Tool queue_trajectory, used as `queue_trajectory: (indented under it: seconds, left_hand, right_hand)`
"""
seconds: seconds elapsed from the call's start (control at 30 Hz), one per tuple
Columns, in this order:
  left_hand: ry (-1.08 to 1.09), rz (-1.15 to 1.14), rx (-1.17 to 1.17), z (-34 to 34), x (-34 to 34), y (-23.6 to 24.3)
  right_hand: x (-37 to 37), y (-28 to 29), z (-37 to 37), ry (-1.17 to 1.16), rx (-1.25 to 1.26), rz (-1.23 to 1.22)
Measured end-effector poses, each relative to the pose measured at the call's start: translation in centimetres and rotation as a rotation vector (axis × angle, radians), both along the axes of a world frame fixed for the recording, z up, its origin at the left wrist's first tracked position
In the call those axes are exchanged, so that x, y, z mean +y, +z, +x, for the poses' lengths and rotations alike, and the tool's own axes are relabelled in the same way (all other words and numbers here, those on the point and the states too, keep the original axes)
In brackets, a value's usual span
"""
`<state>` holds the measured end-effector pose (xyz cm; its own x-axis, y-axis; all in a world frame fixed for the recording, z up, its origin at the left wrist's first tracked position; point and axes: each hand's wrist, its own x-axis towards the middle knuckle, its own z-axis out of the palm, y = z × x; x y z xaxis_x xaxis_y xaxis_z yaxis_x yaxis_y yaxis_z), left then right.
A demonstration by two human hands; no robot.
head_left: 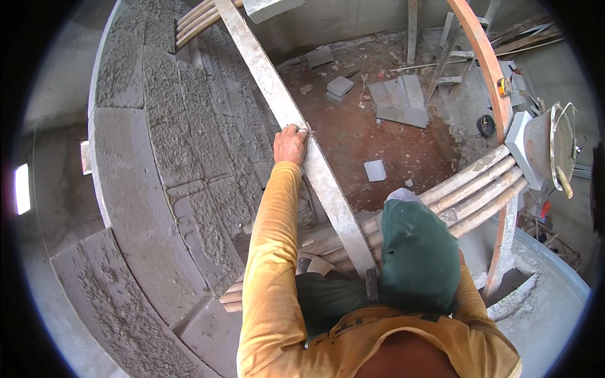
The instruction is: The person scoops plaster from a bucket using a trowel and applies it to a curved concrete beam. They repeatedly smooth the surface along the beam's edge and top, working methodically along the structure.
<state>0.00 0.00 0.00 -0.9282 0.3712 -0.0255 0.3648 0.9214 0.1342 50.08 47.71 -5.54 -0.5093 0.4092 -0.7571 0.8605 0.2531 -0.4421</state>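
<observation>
My left hand (291, 143) is closed over the edge of a long whitish board (332, 189), about midway along it. The board runs at a slant from the far left down toward my lap, and a short dark piece (372, 285) lies against its near end. Beyond my raised knee in green trousers (419, 255), only a sliver of my right hand (461, 257) shows; its fingers are hidden. To the left of the board are grey blocks (123, 148), several coated with rough mortar (170, 120).
Round wooden poles (476, 189) cross under the board and beside my knee. At the right, a bucket (541, 146) rests by a pale block (518, 148). A tape measure (504, 87) sits on an upright orange timber (488, 57). Far below, broken slabs (400, 101) lie on reddish ground.
</observation>
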Motion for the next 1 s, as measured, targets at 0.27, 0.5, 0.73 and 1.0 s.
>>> queue_trajectory:
  seconds: [0.27,0.5,0.73,1.0]
  left_hand:
    - [-0.082,0.063,0.139,0.4,0.2,-1.0]
    - [-0.149,0.047,0.115,4.7,-0.5,-0.9]
    - [-0.103,0.07,0.143,5.1,-0.8,-0.7]
    - [0.215,0.177,0.198,0.4,-2.8,-0.7]
  right_hand:
    - [1.0,-0.6,0.6,-0.065,-0.029,-0.013]
    - [0.1,-0.5,0.6,0.2,-0.048,0.103]
    - [1.3,-1.3,2.4,0.164,0.038,0.052]
    - [1.6,-1.3,1.6,0.082,-0.064,-0.064]
